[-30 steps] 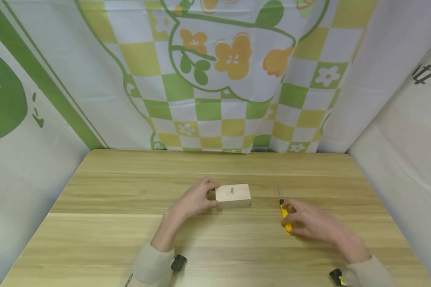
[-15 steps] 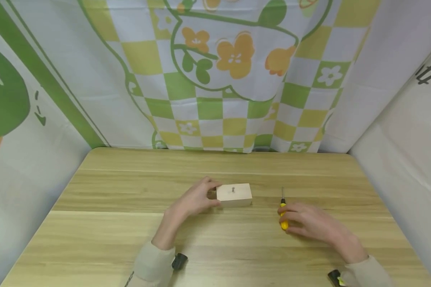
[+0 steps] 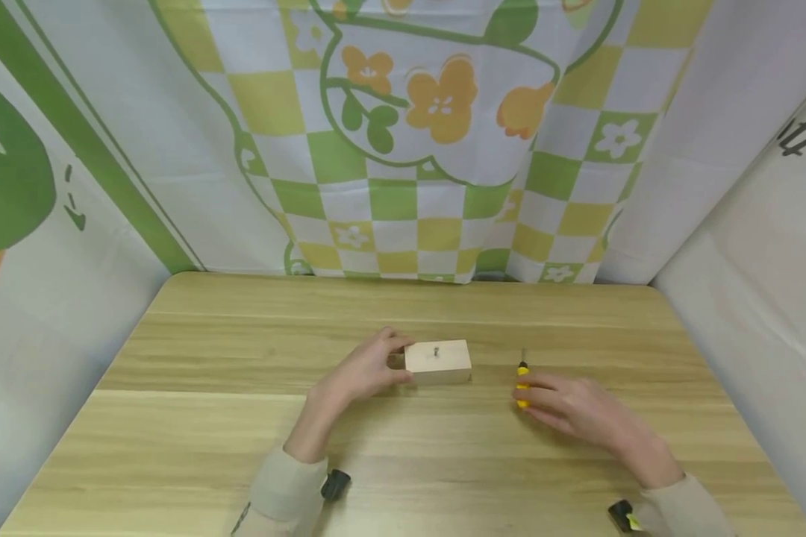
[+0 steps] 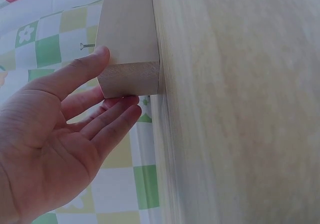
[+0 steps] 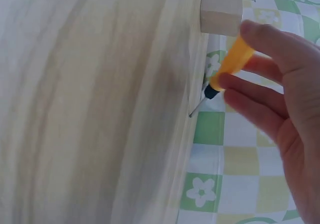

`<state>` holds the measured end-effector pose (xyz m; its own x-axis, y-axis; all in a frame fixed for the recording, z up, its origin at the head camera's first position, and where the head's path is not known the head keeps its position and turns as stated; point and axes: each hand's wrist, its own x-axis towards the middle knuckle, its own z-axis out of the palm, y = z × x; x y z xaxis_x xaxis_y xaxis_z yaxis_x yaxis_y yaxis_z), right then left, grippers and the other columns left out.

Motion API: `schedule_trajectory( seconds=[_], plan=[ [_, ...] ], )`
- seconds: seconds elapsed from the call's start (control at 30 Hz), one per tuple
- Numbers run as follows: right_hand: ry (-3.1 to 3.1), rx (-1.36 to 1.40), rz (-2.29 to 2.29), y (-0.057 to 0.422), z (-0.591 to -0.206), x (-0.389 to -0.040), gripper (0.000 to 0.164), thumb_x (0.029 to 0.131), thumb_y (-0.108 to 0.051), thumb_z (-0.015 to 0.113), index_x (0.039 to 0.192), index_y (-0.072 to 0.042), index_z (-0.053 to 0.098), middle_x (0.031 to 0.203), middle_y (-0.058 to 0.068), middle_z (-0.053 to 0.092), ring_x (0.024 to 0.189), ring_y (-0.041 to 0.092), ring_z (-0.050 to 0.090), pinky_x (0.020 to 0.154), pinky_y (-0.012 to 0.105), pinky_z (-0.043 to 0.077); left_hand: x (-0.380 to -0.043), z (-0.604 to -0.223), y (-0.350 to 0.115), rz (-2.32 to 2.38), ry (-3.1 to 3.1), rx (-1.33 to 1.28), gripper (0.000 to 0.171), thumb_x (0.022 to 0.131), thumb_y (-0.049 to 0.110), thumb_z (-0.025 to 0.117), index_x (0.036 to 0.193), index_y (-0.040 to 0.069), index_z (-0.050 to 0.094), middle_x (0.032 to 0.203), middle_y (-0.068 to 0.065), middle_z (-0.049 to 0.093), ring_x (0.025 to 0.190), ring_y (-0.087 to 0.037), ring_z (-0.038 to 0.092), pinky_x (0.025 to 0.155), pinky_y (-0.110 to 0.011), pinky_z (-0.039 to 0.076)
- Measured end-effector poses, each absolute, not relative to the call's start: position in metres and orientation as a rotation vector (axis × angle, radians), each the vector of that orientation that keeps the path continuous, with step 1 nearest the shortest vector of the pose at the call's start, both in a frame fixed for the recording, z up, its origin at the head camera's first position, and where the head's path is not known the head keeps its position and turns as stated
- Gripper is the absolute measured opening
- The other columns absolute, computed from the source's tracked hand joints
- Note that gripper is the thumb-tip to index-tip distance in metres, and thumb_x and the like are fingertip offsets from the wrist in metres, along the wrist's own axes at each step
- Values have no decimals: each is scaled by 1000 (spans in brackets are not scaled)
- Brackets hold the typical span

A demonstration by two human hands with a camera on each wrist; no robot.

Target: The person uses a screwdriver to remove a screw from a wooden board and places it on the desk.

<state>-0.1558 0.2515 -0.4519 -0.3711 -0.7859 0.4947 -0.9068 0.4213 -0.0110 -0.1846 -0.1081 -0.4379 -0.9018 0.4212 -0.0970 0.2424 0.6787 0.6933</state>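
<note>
A pale wooden block (image 3: pixel 439 363) lies on the table, a metal screw (image 3: pixel 436 351) standing up from its top face. My left hand (image 3: pixel 363 371) grips the block's left end, thumb on the near side and fingers on the far side. In the left wrist view the screw (image 4: pixel 87 46) sticks well out of the wood. To the right of the block, my right hand (image 3: pixel 578 409) pinches the yellow handle of a small screwdriver (image 3: pixel 522 374). The right wrist view shows the screwdriver (image 5: pixel 235 59) tilted, its handle raised and the tip down close over the tabletop.
The wood-grain table (image 3: pixel 242 447) spreads around both hands. Behind it hangs a checked, flowered curtain (image 3: pixel 389 194), with white printed fabric at both sides. Black wrist devices (image 3: pixel 336 485) sit at the sleeve cuffs.
My right hand has lifted the screwdriver's handle, tilting it from lying nearly flat, and moved slightly left. The left hand and the block stay put.
</note>
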Motion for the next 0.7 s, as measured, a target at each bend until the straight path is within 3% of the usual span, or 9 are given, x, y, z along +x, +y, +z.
schedule_trajectory(
  seconds=[0.1,0.3,0.7],
  plan=[
    [-2178,1395,395,246,-449,-158,38,107,-33,44,109,-13,76,111,5,74,90,18,74,70,27,60,-185,-437,-108,1044,2645,536,65,86,22,78,143,5,52,133,-10,54,126,-30,55,107,-46,47],
    [-2093,1294,388,239,-443,-159,36,107,-28,45,114,-8,74,108,5,76,86,20,75,70,28,60,-186,-436,-108,1047,2640,551,64,85,20,79,142,4,53,135,-11,55,127,-32,55,109,-48,45],
    [-2026,1149,517,221,-421,-165,43,105,-33,50,101,2,76,90,10,77,71,21,74,60,24,59,-184,-437,-108,1063,2632,538,64,86,21,78,143,6,52,138,-11,53,128,-31,54,110,-47,44]
  ],
)
